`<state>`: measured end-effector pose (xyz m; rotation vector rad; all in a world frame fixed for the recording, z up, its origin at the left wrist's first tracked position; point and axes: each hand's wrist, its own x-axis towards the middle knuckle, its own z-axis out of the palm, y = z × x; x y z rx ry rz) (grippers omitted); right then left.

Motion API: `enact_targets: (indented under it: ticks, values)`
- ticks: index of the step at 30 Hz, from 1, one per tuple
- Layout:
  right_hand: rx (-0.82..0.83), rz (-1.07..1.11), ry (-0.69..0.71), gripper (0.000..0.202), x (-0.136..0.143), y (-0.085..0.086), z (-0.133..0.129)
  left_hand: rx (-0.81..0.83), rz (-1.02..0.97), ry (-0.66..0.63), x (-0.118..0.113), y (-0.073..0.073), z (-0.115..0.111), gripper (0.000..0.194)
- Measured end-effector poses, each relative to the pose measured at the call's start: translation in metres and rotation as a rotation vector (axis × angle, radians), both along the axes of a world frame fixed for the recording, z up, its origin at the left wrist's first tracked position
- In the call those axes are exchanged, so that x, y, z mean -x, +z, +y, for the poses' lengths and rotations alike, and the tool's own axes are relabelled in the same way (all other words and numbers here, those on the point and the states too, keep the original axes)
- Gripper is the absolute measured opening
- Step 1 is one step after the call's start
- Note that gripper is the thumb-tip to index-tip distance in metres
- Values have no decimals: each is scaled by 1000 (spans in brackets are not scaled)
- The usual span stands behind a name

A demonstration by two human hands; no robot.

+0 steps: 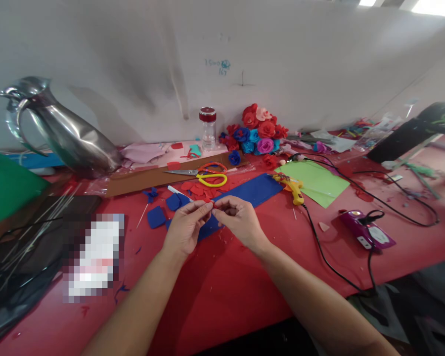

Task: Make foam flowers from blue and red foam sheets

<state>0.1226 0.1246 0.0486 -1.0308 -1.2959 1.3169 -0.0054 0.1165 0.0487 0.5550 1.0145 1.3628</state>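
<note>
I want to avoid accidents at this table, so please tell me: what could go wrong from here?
The yellow glue gun lies with its tip near the blue paper; if hot, it might mark it. The right forearm could snag its black cord. The small red piece between left hand and right hand might crease.

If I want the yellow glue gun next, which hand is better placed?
Probably the right hand: the glue gun lies out to the right, nearer it than the left hand. Both hands' fingers meet at a small red piece, so the right one may need freeing first.
</note>
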Motion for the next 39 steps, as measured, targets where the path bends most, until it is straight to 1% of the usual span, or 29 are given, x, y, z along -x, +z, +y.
enact_targets:
  ticks: [2, 4, 8, 11, 14, 17, 20, 22, 25, 29, 35, 37, 39]
  values:
    - [-13, -18, -17, 7, 0, 0, -1, 3, -8, -1, 0, 0, 0, 26]
    - [18, -2, -1, 8, 0, 1, 0, 10, -20, -11, 0, 1, 0, 26]
    - [157, 88, 68, 14, -1, 4, 2, 19, -26, -69, 3, 1, -1, 26]
    - [275, 167, 95, 19, -3, 4, 4, 14, -6, -117, 5, 0, 0, 26]
    - [344, 209, 131, 22, -4, 3, 4, -13, 8, -113, 6, -2, 0, 23]
    - [282, 202, 143, 22, -3, 4, 3, -19, -9, -57, 6, -2, 1, 23]
    - [183, 148, 104, 19, -1, 4, 1, 2, -49, -8, 6, -1, 1, 27]
    - [164, 126, 83, 17, 0, 4, 0, 15, -57, -4, 5, 0, 1, 30]
    - [180, 138, 84, 17, 1, 3, 0, 16, -36, -23, 5, -1, 1, 31]
    - [208, 168, 99, 18, 0, 4, 1, -12, -14, -48, 4, -2, 0, 27]
    - [363, 263, 173, 24, -1, 2, 2, -75, -14, -96, 4, -1, 0, 21]
    - [333, 252, 185, 25, -1, 2, 1, -78, -12, -100, 4, 0, 0, 22]
    - [260, 214, 183, 26, -1, 3, 0, -70, -4, -102, 4, 1, 0, 23]
